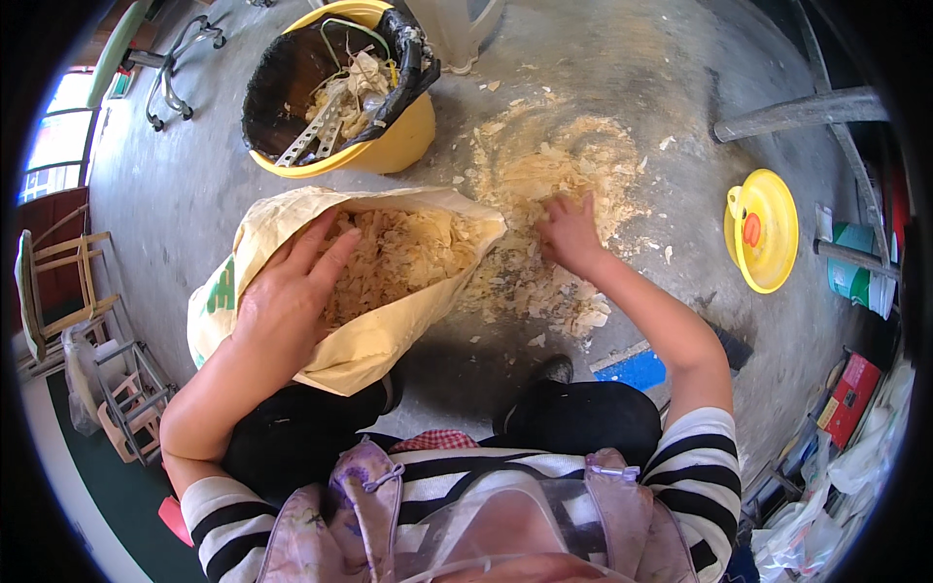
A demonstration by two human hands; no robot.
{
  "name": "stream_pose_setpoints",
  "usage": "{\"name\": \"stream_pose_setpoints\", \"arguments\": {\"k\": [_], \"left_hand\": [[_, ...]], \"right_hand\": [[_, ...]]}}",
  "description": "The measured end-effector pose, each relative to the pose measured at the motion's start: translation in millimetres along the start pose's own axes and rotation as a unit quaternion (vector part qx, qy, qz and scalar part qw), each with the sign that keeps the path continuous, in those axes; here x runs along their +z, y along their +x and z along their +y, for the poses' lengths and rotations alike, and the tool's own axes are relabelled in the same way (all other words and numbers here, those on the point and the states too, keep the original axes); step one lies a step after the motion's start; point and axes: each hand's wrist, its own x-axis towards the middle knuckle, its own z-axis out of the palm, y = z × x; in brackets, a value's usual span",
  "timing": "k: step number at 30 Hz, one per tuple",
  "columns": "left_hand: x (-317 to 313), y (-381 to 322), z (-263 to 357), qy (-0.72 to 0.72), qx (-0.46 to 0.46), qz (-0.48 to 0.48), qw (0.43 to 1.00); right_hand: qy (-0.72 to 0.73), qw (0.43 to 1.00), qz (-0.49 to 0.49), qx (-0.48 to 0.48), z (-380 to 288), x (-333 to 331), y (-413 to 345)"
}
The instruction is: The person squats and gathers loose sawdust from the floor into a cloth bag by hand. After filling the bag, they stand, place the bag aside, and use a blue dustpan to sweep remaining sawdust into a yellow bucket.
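A pale yellow sack (379, 357) with green printing lies on its side before my knees, its mouth facing up and to the right. Thin, cream-coloured flakes (408, 244) fill much of it. My left hand (291, 291) rests in the mouth at the near left, thumb and fingers spread over the flakes and against the sack's wall. To the right, loose flakes (539, 171) are strewn over the concrete floor. My right hand (572, 233) reaches down into them with bent fingers. Whether it pinches any flakes is hidden beneath the hand.
A yellow bucket (408, 142) lined with a black bag holds scraps and a perforated strip (313, 131). A yellow plastic basin (776, 233) sits at right. A blue flat object (634, 366) lies near my right foot. A wheeled chair base (171, 73) stands upper left.
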Motion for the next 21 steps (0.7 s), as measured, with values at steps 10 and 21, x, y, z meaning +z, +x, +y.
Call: {"name": "stream_pose_setpoints", "arguments": {"k": [10, 21], "left_hand": [[4.0, 11.0, 30.5, 0.015, 0.128, -0.061, 0.990], [10.2, 16.0, 31.6, 0.005, 0.142, -0.031, 0.989]], "right_hand": [[0.200, 0.967, -0.015, 0.156, 38.2, -28.0, 55.9], [-0.041, 0.997, -0.053, 0.033, -18.9, 30.8, -14.3]]}}
